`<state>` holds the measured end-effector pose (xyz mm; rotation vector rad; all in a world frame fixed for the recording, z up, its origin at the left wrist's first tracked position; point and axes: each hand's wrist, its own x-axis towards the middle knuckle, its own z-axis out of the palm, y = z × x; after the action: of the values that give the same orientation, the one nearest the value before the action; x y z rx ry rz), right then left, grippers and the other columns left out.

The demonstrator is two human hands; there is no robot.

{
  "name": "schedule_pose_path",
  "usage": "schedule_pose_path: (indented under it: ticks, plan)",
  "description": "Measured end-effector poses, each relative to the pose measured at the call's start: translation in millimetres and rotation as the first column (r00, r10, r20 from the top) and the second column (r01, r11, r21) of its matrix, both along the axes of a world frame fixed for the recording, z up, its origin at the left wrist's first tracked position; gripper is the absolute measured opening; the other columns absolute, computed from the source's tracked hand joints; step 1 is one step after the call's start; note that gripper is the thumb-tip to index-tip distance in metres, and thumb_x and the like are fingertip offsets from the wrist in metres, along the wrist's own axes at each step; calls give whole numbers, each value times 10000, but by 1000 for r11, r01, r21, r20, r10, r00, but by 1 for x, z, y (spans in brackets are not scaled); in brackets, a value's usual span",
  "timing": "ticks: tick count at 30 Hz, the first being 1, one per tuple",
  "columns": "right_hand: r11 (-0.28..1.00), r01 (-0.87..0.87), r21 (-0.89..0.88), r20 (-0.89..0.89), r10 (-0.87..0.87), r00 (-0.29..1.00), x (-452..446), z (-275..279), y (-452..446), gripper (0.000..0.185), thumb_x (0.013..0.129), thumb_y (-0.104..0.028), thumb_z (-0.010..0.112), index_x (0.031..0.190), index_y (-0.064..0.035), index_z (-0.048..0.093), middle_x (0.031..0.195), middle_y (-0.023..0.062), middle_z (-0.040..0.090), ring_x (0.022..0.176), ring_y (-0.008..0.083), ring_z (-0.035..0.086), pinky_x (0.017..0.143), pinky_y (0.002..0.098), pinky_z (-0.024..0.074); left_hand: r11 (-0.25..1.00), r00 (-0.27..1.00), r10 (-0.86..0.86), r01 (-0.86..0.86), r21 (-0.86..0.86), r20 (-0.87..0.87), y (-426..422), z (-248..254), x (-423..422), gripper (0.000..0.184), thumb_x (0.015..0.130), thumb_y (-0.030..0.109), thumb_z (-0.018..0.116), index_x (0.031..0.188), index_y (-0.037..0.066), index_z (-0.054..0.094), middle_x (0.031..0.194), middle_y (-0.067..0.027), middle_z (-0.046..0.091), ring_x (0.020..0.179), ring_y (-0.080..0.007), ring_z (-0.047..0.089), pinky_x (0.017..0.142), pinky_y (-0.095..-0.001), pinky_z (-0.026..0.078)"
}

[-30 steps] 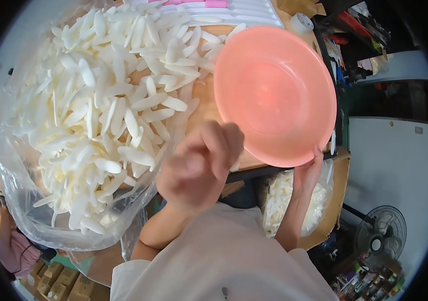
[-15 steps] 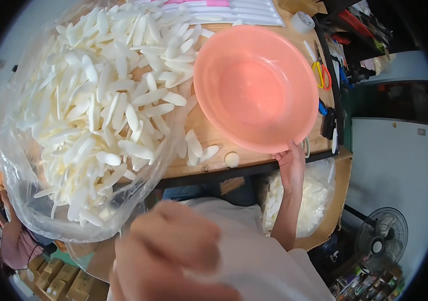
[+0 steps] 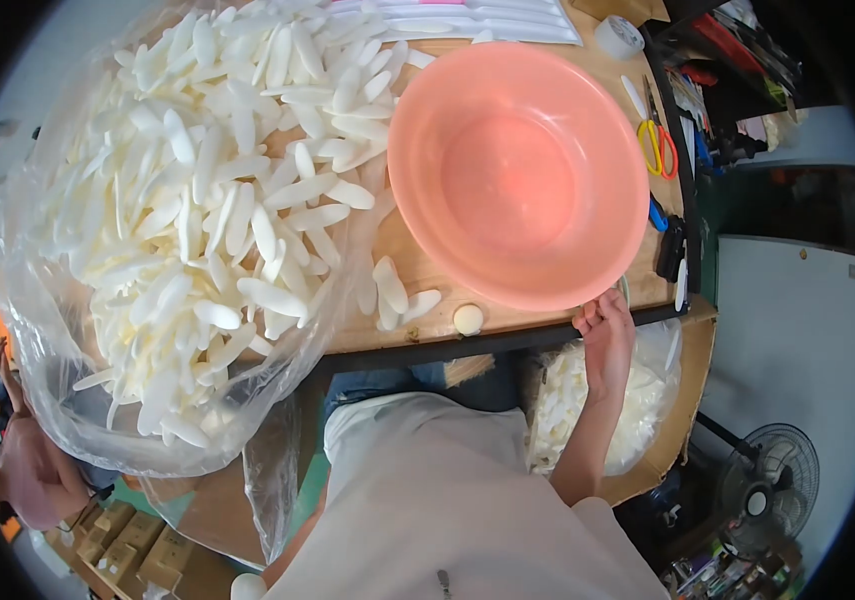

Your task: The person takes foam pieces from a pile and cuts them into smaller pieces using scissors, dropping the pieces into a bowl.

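A round, pink plastic basin (image 3: pixel 512 190) sits on the wooden table with nothing inside. At its near right rim is my right hand (image 3: pixel 607 325), palm up, with fingers loosely curled and a little apart; they meet the rim's outer edge without wrapping round it. My left forearm (image 3: pixel 299 540) hangs low beside my shirt, and the left hand is out of sight. Left of the basin lies a big heap of flat, white, elongated oval pieces (image 3: pixel 237 215), spread over an opened clear plastic bag (image 3: pixel 57 400). A small round cream piece (image 3: pixel 468 319) rests near the table edge.
Scissors (image 3: pixel 659 150), a tape roll (image 3: pixel 618 37) and a white tray (image 3: pixel 487 22) lie around the basin. Below the table stands a cardboard box (image 3: pixel 692 400) with a bag of white pieces. A fan (image 3: pixel 772 480) stands right; another person (image 3: pixel 37 460) is at far left.
My left hand, blurred in front of my shirt before, has dropped out of view. My right hand has slid off the basin's rim to its outer edge.
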<state>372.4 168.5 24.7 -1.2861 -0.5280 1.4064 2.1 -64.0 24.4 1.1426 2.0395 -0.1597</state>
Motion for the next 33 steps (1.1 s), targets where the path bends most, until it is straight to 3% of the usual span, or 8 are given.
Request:
schedule_pose_path:
  ticks: [12, 20, 22, 24, 25, 26, 28, 33]
  plan:
    - [997, -47, 62, 45, 44, 998, -4, 2, -4, 206, 985, -194, 498, 1096, -30, 552, 833, 36, 594, 751, 132, 583, 683, 283, 484, 984, 983, 175, -177, 35, 62, -44, 2, 3, 208, 906, 47, 510, 1084, -11, 600, 997, -150, 633, 1062, -221, 576, 845, -311, 476]
    - [973, -221, 59, 320, 191, 928, -22, 0, -6, 231, 956, -149, 566, 1126, 6, 570, 800, 36, 594, 657, 113, 583, 568, 241, 470, 986, 967, 129, -149, 79, 221, -27, -35, -8, 209, 905, 49, 511, 1084, -14, 598, 1001, -153, 633, 1058, -227, 584, 848, -313, 478]
    - [988, -140, 66, 335, 110, 936, -11, -5, -9, 181, 922, -110, 605, 1072, -8, 603, 794, 32, 595, 666, 113, 581, 595, 247, 466, 988, 958, 102, -130, 88, 269, -17, -50, -11, 209, 905, 49, 511, 1084, -14, 598, 1002, -154, 633, 1056, -229, 586, 849, -314, 479]
    - [968, -159, 194, 891, -106, 442, 0, -12, -8, 185, 882, -81, 636, 1058, -23, 617, 769, 41, 585, 712, 146, 587, 648, 270, 465, 988, 947, 91, -124, 89, 307, -12, -63, -15, 209, 905, 49, 511, 1084, -15, 598, 1003, -155, 634, 1055, -230, 588, 850, -314, 479]
    - [947, -213, 240, 954, -190, 231, 8, -13, -6, 218, 842, -89, 675, 1048, -38, 626, 837, 72, 588, 777, 214, 588, 721, 324, 471, 988, 942, 91, -126, 90, 323, -10, -70, -17, 209, 904, 49, 512, 1084, -15, 597, 1003, -155, 634, 1055, -231, 589, 850, -315, 480]
    - [949, -205, 241, 955, -195, 223, 11, -11, -4, 218, 842, -89, 675, 1048, -38, 626, 837, 72, 588, 777, 214, 588, 721, 324, 471, 987, 937, 93, -131, 91, 337, -8, -78, -19, 210, 904, 50, 512, 1084, -16, 597, 1004, -155, 634, 1054, -232, 589, 851, -315, 480]
    - [933, -288, 215, 967, -244, -69, 10, -2, 0, 264, 817, -131, 711, 1052, -42, 629, 936, 99, 583, 826, 274, 576, 766, 371, 476, 985, 926, 109, -150, 89, 360, -10, -92, -26, 210, 904, 50, 512, 1084, -16, 597, 1005, -156, 634, 1053, -234, 591, 851, -315, 481]
    - [965, -257, 56, 998, -58, 0, 25, -17, -3, 384, 796, -197, 742, 1121, -52, 600, 1055, 151, 609, 907, 369, 602, 787, 434, 481, 971, 903, 178, -225, 79, 390, -21, -125, -52, 211, 903, 51, 513, 1084, -18, 596, 1008, -158, 634, 1050, -238, 596, 853, -317, 482]
